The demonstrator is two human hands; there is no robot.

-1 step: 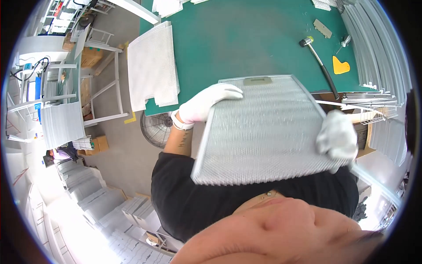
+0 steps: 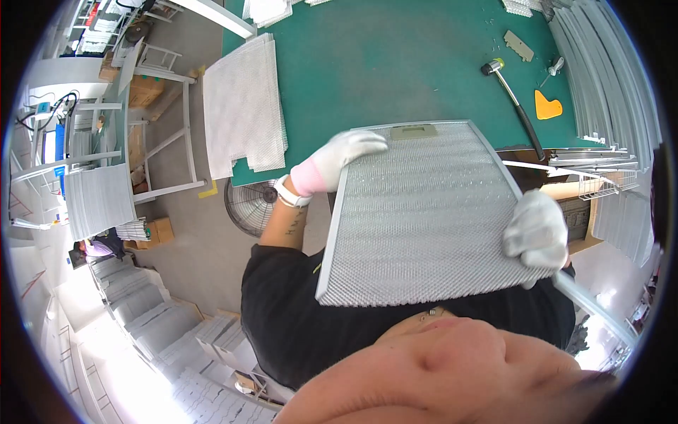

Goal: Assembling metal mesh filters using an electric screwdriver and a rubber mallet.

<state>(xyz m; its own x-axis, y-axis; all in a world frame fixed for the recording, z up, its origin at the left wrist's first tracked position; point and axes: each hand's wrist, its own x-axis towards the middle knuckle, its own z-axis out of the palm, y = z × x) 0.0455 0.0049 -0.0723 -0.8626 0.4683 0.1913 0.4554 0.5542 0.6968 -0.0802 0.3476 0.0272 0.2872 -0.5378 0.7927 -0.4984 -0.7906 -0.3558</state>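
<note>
A silver metal mesh filter panel (image 2: 427, 212) is tilted in front of me, its far end over the table's near edge. Thin frame rails run along its sides and far edge; its near edge shows bare mesh. A small grey-green latch plate (image 2: 414, 132) sits at the far edge. My left hand (image 2: 337, 161), in a white glove, is closed around the far left corner. My gloved right hand (image 2: 537, 230) is closed on the near right side. A pale metal strip (image 2: 597, 307) extends from beneath it; whether those fingers hold the strip too is hidden.
The green tabletop (image 2: 381, 63) carries a stack of white mesh sheets (image 2: 244, 106), a hammer (image 2: 514, 102), an orange scraper (image 2: 547, 106), a screwdriver (image 2: 555, 67) and a loose plate (image 2: 518, 46). Long metal rails (image 2: 600, 78) are stacked at right. A fan (image 2: 248, 206) stands left below the table.
The panel's near edge has shifted slightly lower and to the right. My right hand has moved a little left and looks sharper; the strip beneath it has swung slightly downward.
</note>
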